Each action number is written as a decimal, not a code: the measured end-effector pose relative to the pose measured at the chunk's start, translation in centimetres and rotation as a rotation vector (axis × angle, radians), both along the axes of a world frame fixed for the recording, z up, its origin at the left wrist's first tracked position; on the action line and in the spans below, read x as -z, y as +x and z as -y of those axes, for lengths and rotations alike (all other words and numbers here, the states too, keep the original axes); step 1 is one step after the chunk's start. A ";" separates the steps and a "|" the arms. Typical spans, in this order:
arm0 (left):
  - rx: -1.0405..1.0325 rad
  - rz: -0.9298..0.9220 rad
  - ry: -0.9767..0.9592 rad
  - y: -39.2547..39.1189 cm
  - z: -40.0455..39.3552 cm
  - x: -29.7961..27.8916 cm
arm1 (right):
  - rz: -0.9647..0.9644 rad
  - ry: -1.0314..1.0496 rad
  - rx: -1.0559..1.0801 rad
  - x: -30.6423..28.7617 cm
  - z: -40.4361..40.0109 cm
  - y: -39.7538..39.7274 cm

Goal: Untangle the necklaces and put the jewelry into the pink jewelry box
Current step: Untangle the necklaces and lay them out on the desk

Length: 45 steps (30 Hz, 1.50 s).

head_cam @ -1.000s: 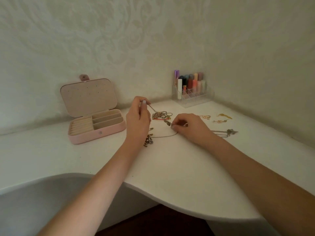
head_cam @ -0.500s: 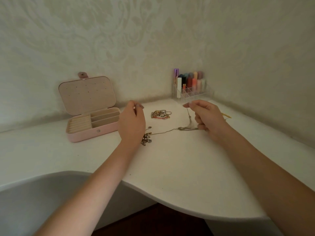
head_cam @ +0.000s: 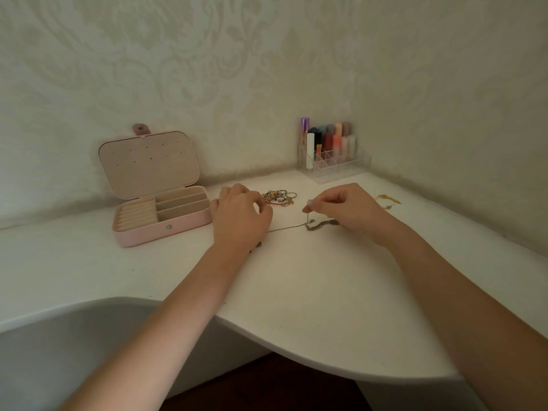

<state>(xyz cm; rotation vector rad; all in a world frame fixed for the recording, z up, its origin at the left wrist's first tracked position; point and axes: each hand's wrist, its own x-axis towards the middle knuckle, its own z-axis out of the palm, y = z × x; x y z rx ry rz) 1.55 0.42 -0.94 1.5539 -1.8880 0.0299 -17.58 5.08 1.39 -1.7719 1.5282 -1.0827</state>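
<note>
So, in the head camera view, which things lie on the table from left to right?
pink jewelry box → left hand → pile of rings → right hand → gold pieces

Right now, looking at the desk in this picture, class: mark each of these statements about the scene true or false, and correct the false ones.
1. The pink jewelry box stands open. True.
2. The right hand pinches a thin chain by its end. True.
3. The pile of rings lies inside the box. False: it lies on the desk, between the hands.
4. The clear organizer with tubes stands beside the box, on its left. False: it stands in the far corner, right of the box.
5. The left hand rests on the box lid. False: it is over the desk.
</note>
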 end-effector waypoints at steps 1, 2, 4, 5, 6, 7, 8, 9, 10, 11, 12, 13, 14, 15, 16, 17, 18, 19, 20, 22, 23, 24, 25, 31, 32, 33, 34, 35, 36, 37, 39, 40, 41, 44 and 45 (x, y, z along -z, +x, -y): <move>0.073 -0.013 -0.009 -0.1 -0.1 0.1 | -0.036 0.014 -0.019 0.0 0.0 -0.1; 0.170 -0.031 -0.028 -0.2 -0.3 0.2 | -0.065 0.006 -0.021 -0.1 -0.1 -0.2; 0.407 -0.059 -0.028 -0.8 -1.0 0.1 | -0.050 -0.074 0.101 -0.7 -0.3 -1.1; 0.524 -0.057 0.009 -1.3 -1.6 0.2 | 0.007 -0.129 0.217 -1.0 -0.4 -1.9; 0.628 -0.025 0.054 -2.0 -2.3 0.2 | 0.058 -0.178 0.341 -1.1 -0.7 -3.0; 0.711 0.039 0.092 -2.6 -2.7 0.4 | 0.060 -0.219 0.455 -1.0 -1.0 -4.2; 0.770 0.108 0.119 -3.2 -3.1 0.6 | 0.020 -0.236 0.536 -0.7 -1.4 -5.5; 0.797 0.146 0.147 -3.6 -3.2 0.7 | -0.032 -0.229 0.570 -0.2 -1.7 -6.6; 0.794 0.136 0.171 -3.8 -3.3 0.7 | -0.076 -0.219 0.569 0.3 -2.1 -7.5; 0.768 0.084 0.189 -3.7 -3.3 0.6 | -0.109 -0.207 0.548 0.9 -2.5 -8.0; 0.725 0.024 0.201 -3.4 -3.2 0.5 | -0.127 -0.194 0.529 1.4 -2.9 -8.3; 0.675 -0.015 0.210 -3.1 -3.1 0.4 | -0.143 -0.177 0.518 1.9 -3.3 -8.4; 0.625 -0.012 0.220 -2.8 -3.0 0.4 | -0.164 -0.156 0.507 2.2 -3.5 -8.4; 0.581 0.020 0.238 -2.6 -2.9 0.5 | -0.191 -0.127 0.487 2.5 -3.8 -8.2; 0.536 0.067 0.263 -2.6 -2.9 0.5 | -0.218 -0.096 0.460 2.7 -4.1 -8.1; 0.490 0.121 0.287 -2.6 -2.9 0.6 | -0.236 -0.070 0.437 2.8 -4.3 -7.9; 0.448 0.177 0.302 -2.7 -2.8 0.8 | -0.238 -0.055 0.429 2.8 -4.4 -7.8; 0.407 0.233 0.312 -2.8 -2.7 1.0 | -0.224 -0.053 0.434 2.7 -4.6 -7.7; 0.354 0.294 0.323 -2.8 -2.5 1.1 | -0.208 -0.060 0.446 2.7 -4.7 -7.7; 0.240 0.383 0.362 -2.8 -2.2 1.3 | -0.199 -0.078 0.477 2.7 -4.8 -7.6; 0.194 0.401 0.383 -2.7 -2.1 1.4 | -0.197 -0.083 0.487 2.7 -4.9 -7.5; 0.159 0.409 0.402 -2.8 -2.0 1.5 | -0.190 -0.086 0.493 2.6 -4.9 -7.4; 0.132 0.414 0.419 -2.8 -2.0 1.6 | -0.172 -0.093 0.497 2.6 -4.8 -7.3; 0.199 0.320 0.228 -3.0 -2.7 0.9 | 0.108 -0.157 0.425 2.0 -4.4 -6.4; 0.327 0.288 0.142 -3.2 -3.0 0.5 | 0.193 -0.149 0.392 1.7 -4.4 -6.0; 0.486 0.231 0.123 -3.8 -3.5 0.0 | 0.289 -0.137 0.346 1.3 -4.3 -5.6; 0.630 0.134 0.200 -4.7 -4.1 -0.4 | 0.380 -0.122 0.292 0.9 -4.3 -5.3; 0.736 -0.005 0.330 -5.9 -4.8 -0.7 | 0.449 -0.106 0.242 0.6 -4.2 -5.0; 0.812 -0.165 0.435 -7.1 -5.0 -0.7 | 0.498 -0.089 0.207 0.5 -4.1 -5.0; 0.840 -0.298 0.487 -8.2 -4.9 -0.7 | 0.541 -0.071 0.188 0.4 -3.9 -5.0; 0.826 -0.500 0.471 -9.9 -4.5 -0.5 | 0.664 -0.040 0.184 0.6 -3.6 -5.3; 0.796 -0.559 0.434 -10.4 -4.2 -0.4 | 0.737 -0.026 0.193 0.7 -3.5 -5.4; 0.757 -0.574 0.383 -10.6 -3.9 -0.3 | 0.807 -0.012 0.199 0.7 -3.5 -5.5; 0.694 -0.541 0.238 -10.3 -3.3 -0.2 | 0.977 0.036 0.116 0.8 -3.5 -5.5; 0.678 -0.531 0.204 -10.1 -3.2 -0.2 | 0.991 0.047 0.073 0.9 -3.5 -5.4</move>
